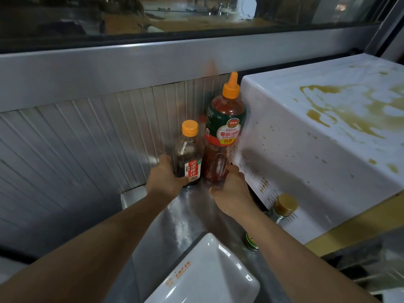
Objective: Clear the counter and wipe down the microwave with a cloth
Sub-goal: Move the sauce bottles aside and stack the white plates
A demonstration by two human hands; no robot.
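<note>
L hand [165, 178] wraps the small dark sauce bottle [189, 158], fingers curled behind it. R hand [231, 193] grips base of the tall ketchup bottle [225, 127], thumb in front. Both bottles upright, touching, in back corner of steel counter [181, 221] w/ ketchup against the microwave [306, 149], stained brown on top. Gold-capped jar [283, 207] beside microwave front; white dish [207, 274] nearest camera.

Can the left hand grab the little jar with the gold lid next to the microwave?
Probably not easily: the left hand already grips the small dark bottle, and the right hand and its forearm lie between it and the gold-lidded jar.
</note>
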